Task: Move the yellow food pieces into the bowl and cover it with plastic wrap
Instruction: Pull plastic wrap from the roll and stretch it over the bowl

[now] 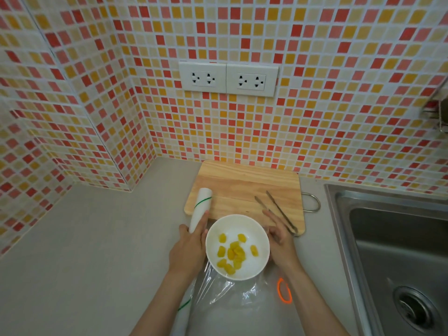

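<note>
A white bowl (252, 229) stands on the grey counter at the near edge of a wooden cutting board (242, 187). Several yellow food pieces (234, 253) lie inside it. My left hand (189, 248) rests flat against the bowl's left side, fingers straight and touching the lower end of a white plastic wrap roll (200, 209). My right hand (281, 241) lies flat against the bowl's right side, fingers extended. A sheet of clear plastic wrap (225, 301) is spread on the counter under and in front of the bowl.
Metal tongs (278, 212) lie on the board's right part, beside my right fingers. An orange rubber band (284, 291) sits on the counter near my right wrist. A steel sink (397, 253) is at the right. The tiled wall with sockets (228, 80) rises behind.
</note>
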`<control>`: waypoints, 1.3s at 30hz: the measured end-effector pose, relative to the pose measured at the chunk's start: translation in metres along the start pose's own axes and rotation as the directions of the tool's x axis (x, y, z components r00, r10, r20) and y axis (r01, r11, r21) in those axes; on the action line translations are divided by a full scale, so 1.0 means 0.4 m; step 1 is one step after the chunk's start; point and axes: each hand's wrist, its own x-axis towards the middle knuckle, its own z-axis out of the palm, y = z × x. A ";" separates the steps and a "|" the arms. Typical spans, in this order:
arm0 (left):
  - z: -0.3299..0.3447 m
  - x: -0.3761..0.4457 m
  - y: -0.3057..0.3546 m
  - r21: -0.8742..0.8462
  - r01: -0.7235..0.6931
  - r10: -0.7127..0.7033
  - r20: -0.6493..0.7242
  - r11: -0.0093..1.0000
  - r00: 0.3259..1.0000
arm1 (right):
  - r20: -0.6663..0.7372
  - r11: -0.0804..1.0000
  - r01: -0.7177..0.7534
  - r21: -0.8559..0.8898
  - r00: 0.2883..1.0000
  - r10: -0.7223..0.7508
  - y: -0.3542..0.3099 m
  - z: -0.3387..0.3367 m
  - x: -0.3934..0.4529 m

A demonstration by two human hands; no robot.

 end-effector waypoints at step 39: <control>0.003 -0.013 0.012 0.053 0.022 -0.022 0.009 0.998 1.000 | -0.547 0.979 0.187 -0.078 0.813 -0.199 -0.056 0.035 -0.120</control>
